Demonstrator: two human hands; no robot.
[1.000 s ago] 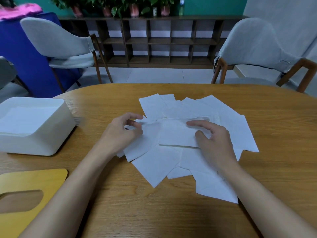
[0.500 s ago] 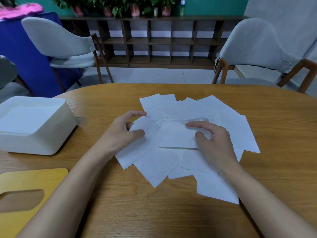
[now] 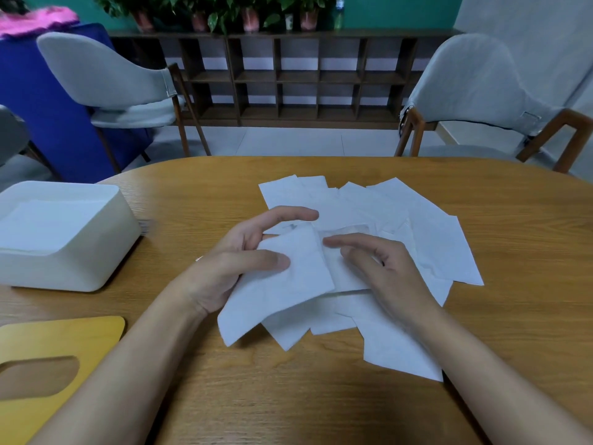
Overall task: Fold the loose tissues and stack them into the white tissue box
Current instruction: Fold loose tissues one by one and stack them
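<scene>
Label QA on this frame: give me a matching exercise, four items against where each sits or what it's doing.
Items:
1. white tissue box
2. yellow lid
3. left hand
4. right hand

States:
A. rests on the spread tissues
B. near-left corner of the table
C. holds one tissue
D. open-topped, at the table's left edge

Pairs: 1-D, 2-B, 3-C, 4-A

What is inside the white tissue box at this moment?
A flat white tissue layer lies inside the white tissue box. How many tissues lie beneath it cannot be seen; it covers them.
</scene>
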